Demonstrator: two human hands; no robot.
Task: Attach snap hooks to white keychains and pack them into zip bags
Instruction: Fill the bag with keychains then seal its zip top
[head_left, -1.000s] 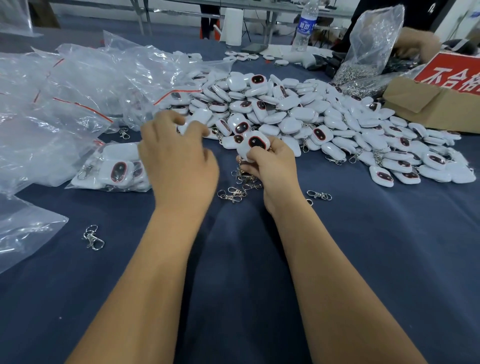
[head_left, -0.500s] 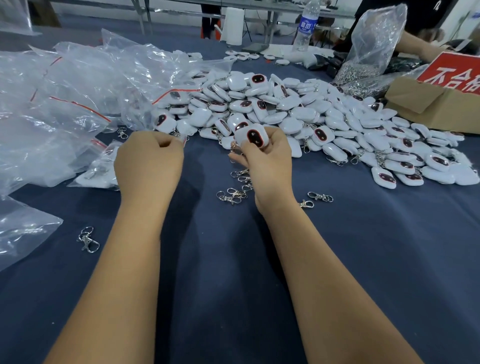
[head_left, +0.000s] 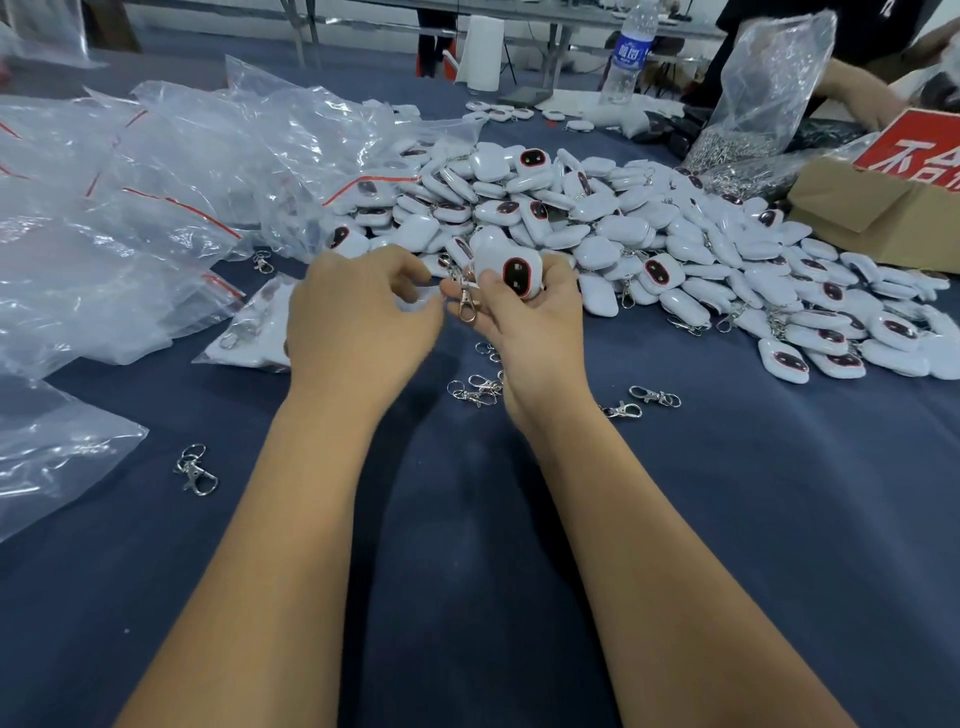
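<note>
My right hand (head_left: 535, 332) grips a white keychain (head_left: 511, 270) with a black, red-rimmed face, held up just in front of the big pile of white keychains (head_left: 649, 234). A silver snap hook (head_left: 467, 304) hangs from its left side, between my two hands. My left hand (head_left: 358, 322) is close beside it with fingers curled round a small white keychain (head_left: 415, 300), mostly hidden in the palm. Loose snap hooks (head_left: 480, 387) lie on the blue cloth under my right wrist. Clear zip bags (head_left: 156, 208) with red seals are heaped at the left.
A filled zip bag (head_left: 244, 338) lies left of my left hand. A single hook (head_left: 195, 470) sits near left, with two more hooks (head_left: 654, 396) to the right. A cardboard box (head_left: 878, 208) with a red sign, a bag of hooks (head_left: 753, 104), a water bottle (head_left: 626, 57) and another person's hand (head_left: 862, 98) are at the back right.
My left hand left the pile, closed, and moved right toward my right hand. My right hand lifted the keychain off the cloth, and a snap hook now dangles beside it.
</note>
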